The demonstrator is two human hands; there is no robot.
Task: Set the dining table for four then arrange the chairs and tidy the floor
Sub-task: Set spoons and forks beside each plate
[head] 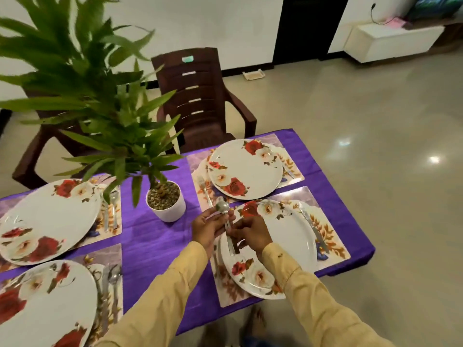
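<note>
Several floral plates sit on placemats on the purple-clothed table (155,236). My left hand (208,227) holds a steel spoon (222,207) by its neck, bowl pointing away, over the near right plate (288,236). My right hand (250,232) pinches the cutlery handles (231,242) just below. A knife (314,227) lies right of that plate. The far right plate (246,169) has a fork (204,189) on its left and a utensil on its right. Both left plates (47,219) (45,304) have cutlery beside them.
A potted green plant (165,200) stands mid-table, its leaves spreading over the left side. One brown plastic chair (200,96) faces the table's far edge, another (45,136) sits behind the leaves. A small tray (253,75) lies on the tiled floor by the wall. My feet show below the table edge.
</note>
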